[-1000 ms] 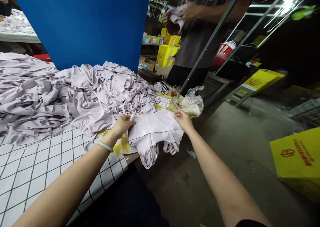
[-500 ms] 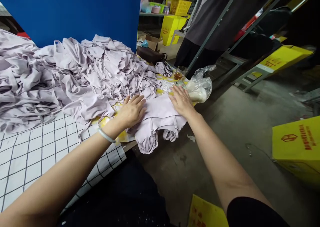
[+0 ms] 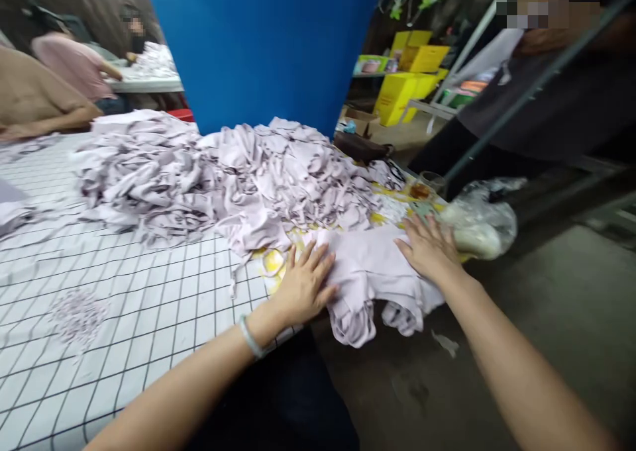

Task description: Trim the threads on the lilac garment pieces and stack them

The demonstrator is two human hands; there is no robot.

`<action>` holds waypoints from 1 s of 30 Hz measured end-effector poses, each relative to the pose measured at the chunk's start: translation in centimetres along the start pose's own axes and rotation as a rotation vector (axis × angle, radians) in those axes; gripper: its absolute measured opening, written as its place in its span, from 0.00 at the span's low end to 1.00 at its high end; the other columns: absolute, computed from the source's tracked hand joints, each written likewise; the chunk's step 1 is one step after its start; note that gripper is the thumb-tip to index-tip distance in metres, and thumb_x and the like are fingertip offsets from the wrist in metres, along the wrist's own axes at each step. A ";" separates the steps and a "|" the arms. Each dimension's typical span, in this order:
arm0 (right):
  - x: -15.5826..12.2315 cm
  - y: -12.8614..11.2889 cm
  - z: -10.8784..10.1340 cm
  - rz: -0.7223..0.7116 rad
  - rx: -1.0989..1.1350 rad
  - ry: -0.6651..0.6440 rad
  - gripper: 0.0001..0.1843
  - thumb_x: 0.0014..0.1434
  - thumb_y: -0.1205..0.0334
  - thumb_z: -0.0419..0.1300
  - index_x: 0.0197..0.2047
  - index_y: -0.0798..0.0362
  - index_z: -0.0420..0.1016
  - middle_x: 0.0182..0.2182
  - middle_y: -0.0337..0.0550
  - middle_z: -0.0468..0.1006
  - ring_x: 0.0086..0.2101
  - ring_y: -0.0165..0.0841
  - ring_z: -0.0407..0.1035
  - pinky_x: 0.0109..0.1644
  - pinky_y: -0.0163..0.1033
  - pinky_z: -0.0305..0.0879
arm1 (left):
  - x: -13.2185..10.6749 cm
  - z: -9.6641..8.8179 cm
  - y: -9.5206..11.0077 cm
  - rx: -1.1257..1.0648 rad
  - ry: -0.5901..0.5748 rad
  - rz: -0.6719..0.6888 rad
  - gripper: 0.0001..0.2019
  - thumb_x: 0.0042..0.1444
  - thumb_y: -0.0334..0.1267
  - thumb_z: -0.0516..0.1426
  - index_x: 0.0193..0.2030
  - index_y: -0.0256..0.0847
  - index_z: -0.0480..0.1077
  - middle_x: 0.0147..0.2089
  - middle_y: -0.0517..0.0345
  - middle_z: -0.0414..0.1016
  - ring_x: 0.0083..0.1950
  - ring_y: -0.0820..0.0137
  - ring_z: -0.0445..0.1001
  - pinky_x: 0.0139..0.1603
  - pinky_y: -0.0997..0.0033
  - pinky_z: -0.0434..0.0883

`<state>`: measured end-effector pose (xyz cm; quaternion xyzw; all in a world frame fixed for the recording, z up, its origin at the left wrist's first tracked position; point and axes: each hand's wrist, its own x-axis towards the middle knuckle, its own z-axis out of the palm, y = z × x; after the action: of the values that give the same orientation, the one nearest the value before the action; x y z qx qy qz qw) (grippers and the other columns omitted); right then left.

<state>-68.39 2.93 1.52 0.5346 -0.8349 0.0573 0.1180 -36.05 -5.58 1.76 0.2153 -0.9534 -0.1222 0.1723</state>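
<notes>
My left hand [image 3: 307,285] rests with fingers spread on the left side of a flat stack of pale lilac garments [image 3: 368,255]. On the stack's right side lies my right hand [image 3: 430,249], palm down and fingers stretched. Looped strap-like ends of the stack hang over the table's front edge. Behind it rises a large crumpled heap of the same lilac cloth [image 3: 268,173]. A clear plastic bag [image 3: 491,222] with something whitish inside is just beyond my right hand.
A checked tablecloth [image 3: 163,285] covers the table, with small lilac scraps [image 3: 79,315] on it. A glass of brown liquid [image 3: 422,186] stands near the far corner. A blue panel [image 3: 268,47] rises behind the heap. People sit at the left; another person [image 3: 561,100] stands at the right.
The view has swung left, so the scene sits further right and lower and people at the left appear. Both hands stay on the garments; my left fingers are more spread.
</notes>
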 end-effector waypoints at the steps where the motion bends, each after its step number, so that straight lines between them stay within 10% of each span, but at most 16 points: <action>1: 0.2 -2.0 -0.9 -0.042 0.000 0.097 0.29 0.67 0.53 0.48 0.66 0.58 0.64 0.67 0.59 0.63 0.67 0.58 0.51 0.67 0.68 0.46 | -2.0 -0.3 -0.8 -0.050 0.095 -0.025 0.25 0.65 0.47 0.53 0.66 0.42 0.61 0.71 0.44 0.60 0.73 0.50 0.53 0.70 0.38 0.53; 5: 0.6 -15.7 -3.5 -0.393 0.326 0.112 0.18 0.66 0.59 0.52 0.57 0.52 0.71 0.52 0.53 0.76 0.51 0.45 0.69 0.55 0.49 0.67 | -7.4 -2.1 -6.2 -0.148 0.424 -0.324 0.10 0.62 0.33 0.52 0.49 0.40 0.68 0.54 0.45 0.73 0.58 0.60 0.70 0.60 0.54 0.69; 10: 2.7 -29.6 -3.3 -0.531 0.363 -0.105 0.13 0.56 0.67 0.61 0.46 0.53 0.75 0.46 0.53 0.77 0.47 0.46 0.69 0.50 0.48 0.66 | -8.1 -4.5 -11.3 -0.009 0.167 -0.555 0.03 0.55 0.32 0.59 0.37 0.39 0.69 0.41 0.48 0.75 0.45 0.57 0.72 0.47 0.56 0.71; 15: 0.8 -29.8 -7.0 -0.401 0.626 -0.047 0.07 0.59 0.70 0.54 0.37 0.52 0.72 0.37 0.46 0.77 0.38 0.38 0.72 0.44 0.44 0.69 | -13.5 -9.0 -13.2 -0.061 0.164 -0.551 0.06 0.60 0.32 0.55 0.31 0.41 0.67 0.33 0.55 0.73 0.37 0.65 0.72 0.40 0.66 0.69; 21: -8.9 -30.2 -8.3 -0.959 0.956 -0.341 0.12 0.63 0.64 0.60 0.51 0.49 0.73 0.49 0.47 0.79 0.52 0.39 0.72 0.55 0.45 0.71 | -24.4 -13.0 -16.6 0.218 0.258 -0.747 0.04 0.57 0.34 0.54 0.36 0.41 0.70 0.38 0.49 0.76 0.41 0.57 0.73 0.40 0.58 0.69; 26: -7.8 -28.2 -4.4 -0.548 0.812 -0.123 0.08 0.65 0.66 0.55 0.45 0.49 0.74 0.41 0.47 0.79 0.44 0.41 0.74 0.50 0.50 0.72 | -24.1 -10.6 -11.5 0.112 0.470 -0.547 0.05 0.63 0.32 0.52 0.42 0.40 0.69 0.43 0.50 0.74 0.47 0.60 0.71 0.48 0.58 0.70; 30: -6.3 -27.8 -2.4 -0.712 0.637 -0.089 0.16 0.62 0.72 0.54 0.50 0.50 0.75 0.50 0.51 0.75 0.52 0.45 0.68 0.56 0.53 0.68 | -21.2 -7.2 -5.8 -0.062 0.369 -0.372 0.09 0.61 0.41 0.59 0.44 0.39 0.68 0.45 0.49 0.72 0.47 0.60 0.70 0.48 0.57 0.70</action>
<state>-40.36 -2.73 1.33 0.7988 -0.5451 0.2433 -0.0754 -13.22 -2.22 0.72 0.4002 -0.8457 -0.1398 0.3242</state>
